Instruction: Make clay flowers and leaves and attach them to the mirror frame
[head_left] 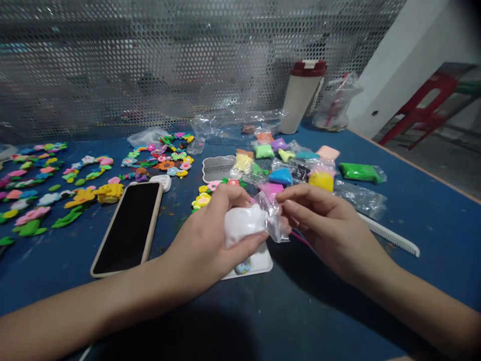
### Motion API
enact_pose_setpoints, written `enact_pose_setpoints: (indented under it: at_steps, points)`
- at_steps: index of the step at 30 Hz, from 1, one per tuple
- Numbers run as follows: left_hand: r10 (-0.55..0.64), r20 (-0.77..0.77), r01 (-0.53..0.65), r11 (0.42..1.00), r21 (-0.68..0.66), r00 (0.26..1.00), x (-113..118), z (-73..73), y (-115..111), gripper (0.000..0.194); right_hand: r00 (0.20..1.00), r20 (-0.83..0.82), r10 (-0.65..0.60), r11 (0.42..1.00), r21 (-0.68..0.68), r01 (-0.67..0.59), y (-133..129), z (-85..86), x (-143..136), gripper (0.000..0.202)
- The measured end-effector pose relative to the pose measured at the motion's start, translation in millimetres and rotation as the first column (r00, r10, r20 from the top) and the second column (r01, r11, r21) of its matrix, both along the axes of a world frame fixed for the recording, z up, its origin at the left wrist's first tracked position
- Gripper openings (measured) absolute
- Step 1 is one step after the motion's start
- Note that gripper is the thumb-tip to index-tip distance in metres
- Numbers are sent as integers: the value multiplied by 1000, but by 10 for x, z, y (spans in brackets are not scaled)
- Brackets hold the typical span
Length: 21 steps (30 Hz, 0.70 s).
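1. The left hand's (203,238) fingers curl around a clear bag of white clay (244,223), thumb along its lower side.
2. The right hand's (326,225) thumb and fingertips are drawn close together at the bag's crinkled open-looking end; whether they pinch the plastic is unclear.
3. Below the left fingers, a white tray (263,261) lies on a blue table (308,311).
4. Beyond the right fingertips sit colourful clay packets (281,176); right of that hand, a white comb (393,235).
5. Left of the left fingers lies a phone (131,228).
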<state>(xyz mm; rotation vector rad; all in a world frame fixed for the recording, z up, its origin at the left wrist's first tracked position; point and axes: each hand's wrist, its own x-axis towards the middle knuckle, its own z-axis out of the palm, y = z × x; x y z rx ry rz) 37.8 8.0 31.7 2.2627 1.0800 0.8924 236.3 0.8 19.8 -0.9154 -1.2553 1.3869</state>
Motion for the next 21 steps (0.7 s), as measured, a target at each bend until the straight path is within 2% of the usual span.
enact_pose_setpoints:
  at_steps: [3, 6, 8, 11, 13, 16, 18, 21]
  points:
    - [15, -20, -14, 999, 42, 1000, 2, -6, 10, 39, 999, -24, -31, 999, -44, 30, 14, 3, -5, 13]
    - [34, -48, -31, 998, 63, 998, 6, -1, 16, 46, 996, -83, -24, 996, -90, 17, 26, 8, -8, 4]
    - [34, -69, -30, 997, 68, 997, 9, 10, 17, 50, 994, -100, -39, 994, -102, 29, 34, 3, -8, 12]
    - [33, -97, -25, 996, 85, 995, 12, 29, 18, 50, 995, -72, -65, 993, -101, 57, 37, -14, -5, 6]
    - [38, -110, -27, 995, 101, 993, 11, 35, 19, 48, 998, -14, -60, 996, -74, 58, 19, -17, -2, 9]
    - [37, -120, -21, 991, 131, 992, 5, 29, 17, 43, 977, 140, -160, 983, 114, 145, -47, 13, -5, 11]
    - [23, -125, -5, 990, 144, 992, 0, 19, 14, 41, 924, 253, -288, 931, 302, 207, -95, 49, -12, 9]
    - [0, -136, 19, 990, 141, 991, -3, 5, 13, 42, 851, 393, -349, 872, 469, 141, -127, 93, -19, 9]
